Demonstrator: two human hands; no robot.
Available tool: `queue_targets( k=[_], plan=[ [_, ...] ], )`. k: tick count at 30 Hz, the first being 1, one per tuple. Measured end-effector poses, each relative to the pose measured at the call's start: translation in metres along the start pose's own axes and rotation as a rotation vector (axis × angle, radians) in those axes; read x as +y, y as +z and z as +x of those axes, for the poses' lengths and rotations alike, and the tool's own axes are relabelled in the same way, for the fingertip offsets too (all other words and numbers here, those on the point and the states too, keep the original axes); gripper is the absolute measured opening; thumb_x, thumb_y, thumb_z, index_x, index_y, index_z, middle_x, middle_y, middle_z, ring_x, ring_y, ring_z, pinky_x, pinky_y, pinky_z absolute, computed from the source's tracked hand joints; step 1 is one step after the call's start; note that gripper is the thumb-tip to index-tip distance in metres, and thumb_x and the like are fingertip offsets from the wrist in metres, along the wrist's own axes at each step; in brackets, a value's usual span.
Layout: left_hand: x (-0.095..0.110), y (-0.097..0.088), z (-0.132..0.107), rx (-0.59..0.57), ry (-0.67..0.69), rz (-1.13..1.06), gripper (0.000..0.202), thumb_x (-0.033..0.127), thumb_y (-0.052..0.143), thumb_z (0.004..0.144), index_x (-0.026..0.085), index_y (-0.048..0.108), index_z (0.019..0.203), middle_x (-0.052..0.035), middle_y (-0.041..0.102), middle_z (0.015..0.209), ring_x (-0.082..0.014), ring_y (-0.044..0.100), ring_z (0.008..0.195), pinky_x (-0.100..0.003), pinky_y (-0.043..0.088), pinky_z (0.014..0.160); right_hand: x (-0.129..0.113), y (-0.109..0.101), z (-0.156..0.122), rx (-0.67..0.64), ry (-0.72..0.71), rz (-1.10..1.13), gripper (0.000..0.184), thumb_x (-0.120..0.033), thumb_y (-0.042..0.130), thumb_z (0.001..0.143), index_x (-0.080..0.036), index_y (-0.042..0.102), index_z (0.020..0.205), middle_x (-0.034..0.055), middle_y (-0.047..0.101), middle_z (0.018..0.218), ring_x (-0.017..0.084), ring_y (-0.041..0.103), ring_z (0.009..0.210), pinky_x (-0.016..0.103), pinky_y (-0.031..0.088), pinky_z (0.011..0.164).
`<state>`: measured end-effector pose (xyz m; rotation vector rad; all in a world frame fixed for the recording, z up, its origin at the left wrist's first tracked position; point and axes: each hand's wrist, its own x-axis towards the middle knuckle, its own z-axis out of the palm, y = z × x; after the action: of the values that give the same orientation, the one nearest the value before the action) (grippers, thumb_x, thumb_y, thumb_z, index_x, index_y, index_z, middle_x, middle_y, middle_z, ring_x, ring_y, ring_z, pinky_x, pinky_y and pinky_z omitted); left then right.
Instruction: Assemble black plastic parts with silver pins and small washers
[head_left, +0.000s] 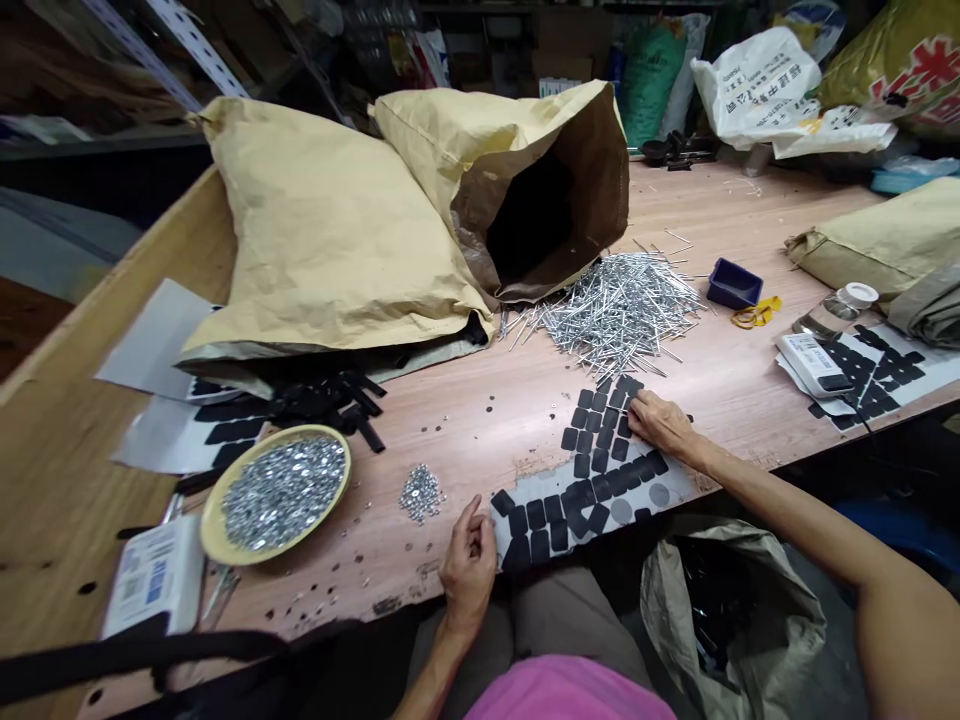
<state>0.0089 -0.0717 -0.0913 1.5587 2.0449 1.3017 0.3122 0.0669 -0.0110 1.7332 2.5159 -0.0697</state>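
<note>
My right hand (661, 424) is closed in a pinch over rows of black rubber-like pads (591, 420) on the table. A thin metal rod seems to stick out from its fingertips, lying across the pads. My left hand (469, 562) hovers at the table's front edge, fingers curled; whatever they hold, if anything, is hidden. Beside it, more black pads (559, 510) lie on a pale sheet (660, 495). To the left is a small heap of metal nuts (421, 494). Beyond my right hand spreads a large pile of thin metal rods (626, 305).
A yellow bowl (214, 540) of small metal parts stands at left, near black strips (330, 400). Large paper sacks (330, 220) fill the back. A purple tray (735, 283), a bottle (836, 308) and a white device (814, 362) lie right. An open sack (780, 610) stands below the edge.
</note>
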Motion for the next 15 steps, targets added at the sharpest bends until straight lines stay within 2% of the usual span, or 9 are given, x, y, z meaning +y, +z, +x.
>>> queue_targets(
  k=[5,8,10,13,15],
  plan=[
    [0.0,-0.001,0.001,-0.002,0.036,-0.035,0.032,0.032,0.051,0.084,0.017,0.063,0.108,-0.0014,0.067,0.069,-0.0113,0.063,0.058,-0.021,0.049,0.055,-0.013,-0.013,-0.004,-0.03,0.112,0.032,0.02,-0.017,0.042,0.088,-0.015,0.062,0.084,0.0096,0.061,0.092,0.017,0.056,0.081,0.024,0.035,0.059],
    [-0.002,-0.003,0.003,-0.047,0.052,-0.087,0.032,0.03,0.05,0.084,0.016,0.061,0.111,-0.0022,0.068,0.072,-0.0122,0.064,0.061,-0.023,0.05,0.059,-0.018,-0.024,-0.025,0.01,0.195,0.086,0.019,-0.019,0.043,0.086,-0.016,0.062,0.083,0.0082,0.062,0.09,0.016,0.057,0.076,0.024,0.037,0.06],
    [-0.003,-0.004,0.005,-0.067,0.048,-0.119,0.033,0.029,0.05,0.084,0.016,0.06,0.112,-0.0026,0.068,0.073,-0.0125,0.064,0.063,-0.023,0.051,0.061,-0.022,-0.035,-0.054,0.067,0.26,0.175,0.017,-0.02,0.045,0.084,-0.018,0.061,0.079,0.006,0.062,0.085,0.015,0.058,0.07,0.023,0.039,0.062],
    [-0.003,-0.003,0.005,-0.051,0.049,-0.154,0.032,0.027,0.05,0.085,0.016,0.059,0.114,-0.0032,0.068,0.075,-0.0124,0.064,0.063,-0.024,0.051,0.063,-0.034,-0.049,-0.117,0.203,0.305,0.258,0.018,-0.028,0.045,0.083,-0.02,0.06,0.076,0.0046,0.063,0.081,0.015,0.059,0.066,0.024,0.042,0.061],
    [0.0,-0.004,0.003,-0.05,0.07,-0.186,0.031,0.025,0.048,0.086,0.015,0.059,0.113,-0.0045,0.068,0.078,-0.0129,0.064,0.066,-0.025,0.052,0.064,-0.047,-0.046,-0.164,0.325,0.344,0.26,0.024,-0.037,0.042,0.084,-0.022,0.06,0.078,0.0052,0.064,0.081,0.017,0.061,0.07,0.027,0.045,0.062]
  ],
)
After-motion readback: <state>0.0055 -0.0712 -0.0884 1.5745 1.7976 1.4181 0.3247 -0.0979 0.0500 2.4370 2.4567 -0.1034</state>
